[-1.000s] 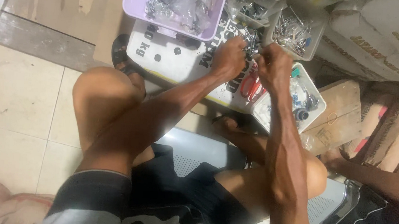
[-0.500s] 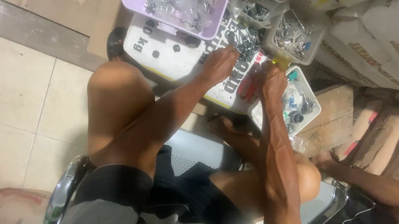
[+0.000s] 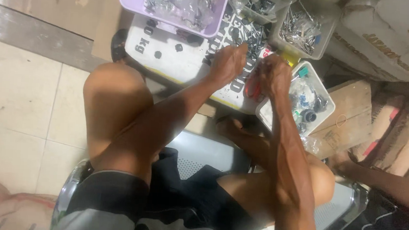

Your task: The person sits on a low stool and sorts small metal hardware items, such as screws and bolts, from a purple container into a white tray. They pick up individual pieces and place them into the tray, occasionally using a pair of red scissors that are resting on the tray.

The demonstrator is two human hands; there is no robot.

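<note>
I'm sitting low with both hands working over the white printed board (image 3: 179, 61) in front of my knees. My left hand (image 3: 227, 64) is curled loosely, fingertips pressed down into the scatter of small dark metal parts (image 3: 247, 37) near the far edge of the board. My right hand (image 3: 273, 75) is bunched up just beside it, and I honestly can't tell whether it's pinching anything, the bits are too small to make out.

Progress-wise I'd say I'm mid-sort: the lilac tub (image 3: 172, 18) and the clear tray of metal bits (image 3: 299, 28) are already holding plenty, and the white tray (image 3: 304, 107) by my right wrist has mixed pieces, but loose parts are lying on the board waiting. The pile runs roughly away from me toward the tubs; individual pieces are too tiny to read a direction.
</note>
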